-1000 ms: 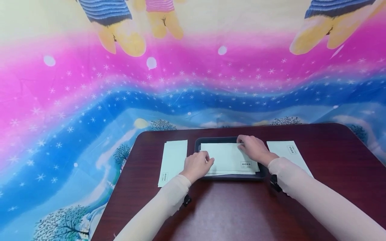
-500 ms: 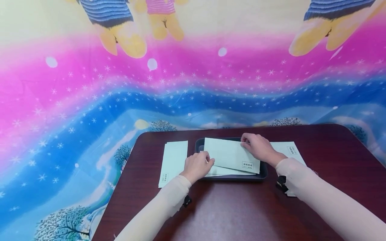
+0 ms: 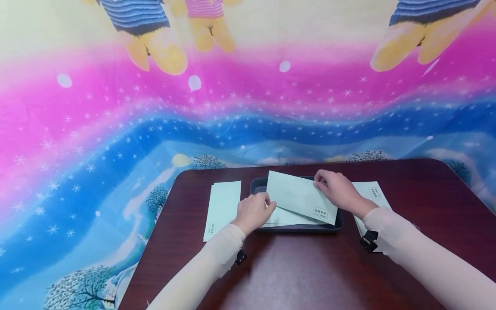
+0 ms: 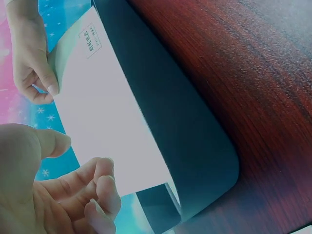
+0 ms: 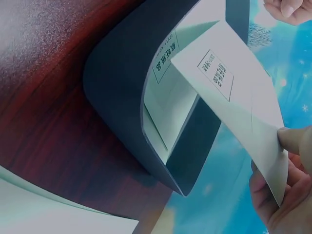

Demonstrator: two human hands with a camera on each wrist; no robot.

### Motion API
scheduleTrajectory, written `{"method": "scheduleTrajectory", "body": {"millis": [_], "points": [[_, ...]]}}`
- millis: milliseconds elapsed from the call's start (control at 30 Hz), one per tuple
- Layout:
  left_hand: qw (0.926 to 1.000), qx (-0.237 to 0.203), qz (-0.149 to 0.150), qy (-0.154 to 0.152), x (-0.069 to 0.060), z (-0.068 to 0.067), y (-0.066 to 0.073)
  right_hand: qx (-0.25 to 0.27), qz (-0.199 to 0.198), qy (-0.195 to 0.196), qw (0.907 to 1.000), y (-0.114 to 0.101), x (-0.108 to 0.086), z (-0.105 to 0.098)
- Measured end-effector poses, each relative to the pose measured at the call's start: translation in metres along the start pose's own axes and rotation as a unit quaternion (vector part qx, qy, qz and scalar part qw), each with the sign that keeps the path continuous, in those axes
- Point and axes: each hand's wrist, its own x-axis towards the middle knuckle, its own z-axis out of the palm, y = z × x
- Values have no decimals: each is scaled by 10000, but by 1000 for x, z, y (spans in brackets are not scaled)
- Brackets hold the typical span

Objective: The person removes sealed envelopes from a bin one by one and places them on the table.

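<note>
A pale green envelope with a small printed box is tilted above the dark grey tray. My right hand pinches it by its upper right edge, thumb on one face and fingers behind, as the right wrist view shows. More envelopes lie in the tray beneath. My left hand hovers over the tray's left end, beside the lifted envelope. In the left wrist view, the fingers of that left hand are loosely bent, the thumb stands apart, and nothing is between them.
Left of the tray, several envelopes lie stacked on the dark red table. Another envelope pile lies to the right, partly under the right forearm. A printed cloth hangs behind the table.
My right hand has lifted the top envelope from the tray and moved a little to the right, tilting it. The left hand has stayed nearly still.
</note>
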Motion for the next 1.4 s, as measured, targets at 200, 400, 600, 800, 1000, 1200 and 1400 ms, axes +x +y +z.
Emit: {"method": "scheduleTrajectory", "body": {"millis": [200, 400, 600, 800, 1000, 1200, 1400], "points": [[9999, -15, 111, 27, 2, -2, 6, -10, 18, 223, 9997, 0, -6, -7], [9997, 55, 191, 116, 3, -3, 11, -12, -2, 433, 9991, 4, -14, -12], [9996, 78, 216, 153, 4, -4, 14, 24, -43, 571, 9984, 5, -20, -16], [9996, 85, 238, 126, 3, -4, 20, 111, 43, 717, 9974, 3, -26, -22], [9994, 82, 269, 207, 4, -3, 25, 176, 130, 915, 9956, 5, -34, -29], [9993, 133, 332, 149, 6, -2, 29, 190, 230, 1092, 9936, 13, -43, -34], [9991, 207, 370, 88, 8, -1, 34, 237, 270, 1195, 9922, 20, -49, -38]]}}
